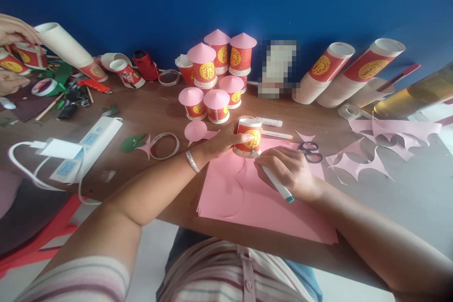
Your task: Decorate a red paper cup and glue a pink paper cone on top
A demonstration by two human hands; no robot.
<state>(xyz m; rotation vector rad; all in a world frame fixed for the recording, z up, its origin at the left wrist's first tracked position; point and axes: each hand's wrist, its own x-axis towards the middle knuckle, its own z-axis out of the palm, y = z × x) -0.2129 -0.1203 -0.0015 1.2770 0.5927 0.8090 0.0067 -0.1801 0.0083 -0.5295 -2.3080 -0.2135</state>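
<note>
My left hand (228, 141) is wrapped round a small red and white paper cup (249, 134) with a yellow emblem, its open end up. In my right hand (292, 170) is a white marker (276, 181) with a teal end; its tip is at the cup's lower white band, where dark lines show. Below both hands lies a stack of pink paper (262, 203) with a curved line on the top sheet. Behind the cup stand several red cups with pink cone tops (216, 104).
Scissors (311, 152) and pink paper scraps (364, 163) lie right; two cup stacks (323, 73) lean behind. On the left are a tape roll (164, 146), a power strip (87, 148) with white cables, and another person's hand (16, 30) at a leaning cup stack (67, 47).
</note>
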